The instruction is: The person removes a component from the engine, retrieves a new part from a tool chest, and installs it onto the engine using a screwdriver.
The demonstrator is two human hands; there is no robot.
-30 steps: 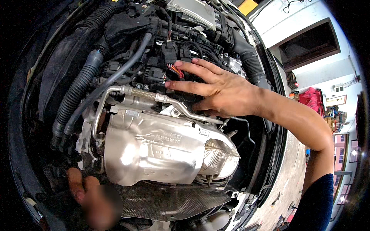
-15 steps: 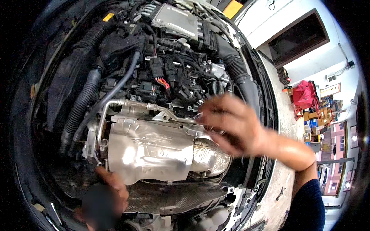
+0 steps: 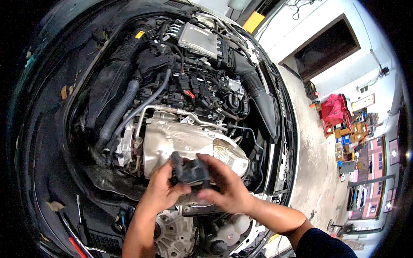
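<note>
My left hand (image 3: 162, 189) is closed on the left side of a black, boxy plastic part (image 3: 189, 171), whose exact kind I cannot make out. From the other side, my right hand (image 3: 228, 187) grips the same part between fingers and thumb. Both hands hover above the front edge of a silver heat shield (image 3: 160, 139) in an open engine bay. A textured metal cover (image 3: 232, 157) sits at the shield's right end. Behind it runs a thin bent metal pipe (image 3: 170, 110). My fingers hide some of the part.
Ribbed black hoses (image 3: 120, 109) run along the left, and a black air duct (image 3: 258, 92) at the right. Tools with a red handle (image 3: 76, 247) lie at the lower left. A white reservoir (image 3: 234, 232) stands near the front. Boxes (image 3: 355, 129) are piled beyond the car.
My right hand has come down and left from above the engine; my left has moved right with a dark object. Both now meet at the black part. The view has shifted.
</note>
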